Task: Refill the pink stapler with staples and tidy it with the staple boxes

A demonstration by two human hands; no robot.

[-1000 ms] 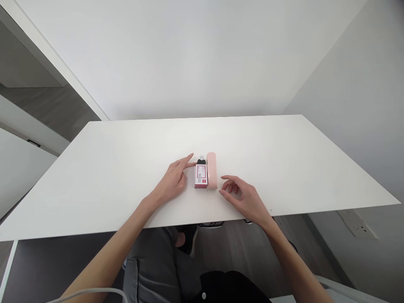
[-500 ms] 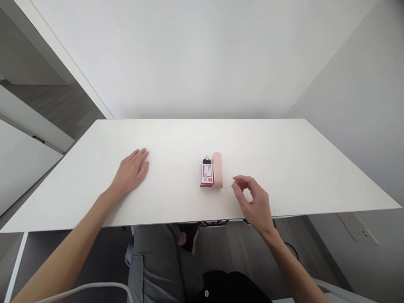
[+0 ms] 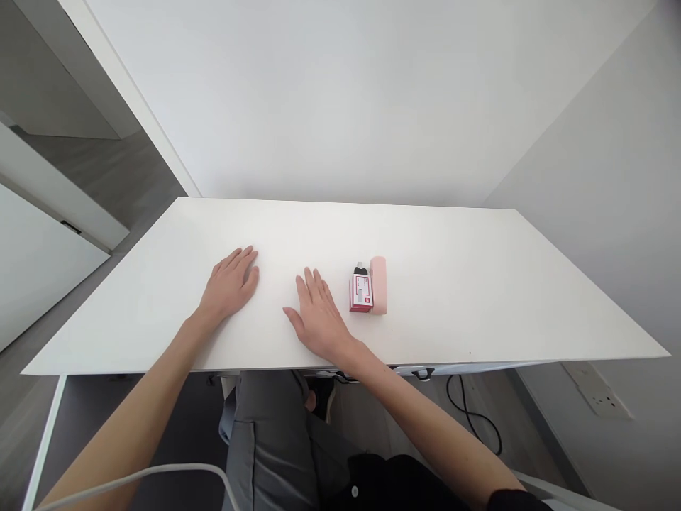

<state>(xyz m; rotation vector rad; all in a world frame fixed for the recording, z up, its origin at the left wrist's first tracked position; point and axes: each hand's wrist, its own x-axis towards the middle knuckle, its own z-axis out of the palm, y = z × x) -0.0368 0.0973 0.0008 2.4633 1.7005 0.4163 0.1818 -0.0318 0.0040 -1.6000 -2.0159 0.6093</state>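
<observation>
My left hand (image 3: 228, 285) lies palm down on the white table (image 3: 452, 284), fingers stretched out, holding nothing. To its right, my right hand (image 3: 319, 316) is palm down with the thumb spread and nothing in it. Just right of that hand is a small white and dark-red box (image 3: 362, 292). From the box's far end, a black piece with a metal plug-like tip (image 3: 360, 268) shows; I cannot tell whether it lies on the box or behind it. A pink oblong case (image 3: 379, 285) lies along the box's right side, close against it.
A white wall (image 3: 340, 99) rises behind the table, with a grey wall (image 3: 601, 163) at the right. A white cable (image 3: 175, 468) crosses my left forearm. Below the table a black cable (image 3: 473, 415) lies on the floor, near a wall socket (image 3: 601, 397).
My right hand has moved left from the right side of the pink case to the left side of the box, its curled fingers now straightened. My left hand stays flat. The view has shifted slightly.
</observation>
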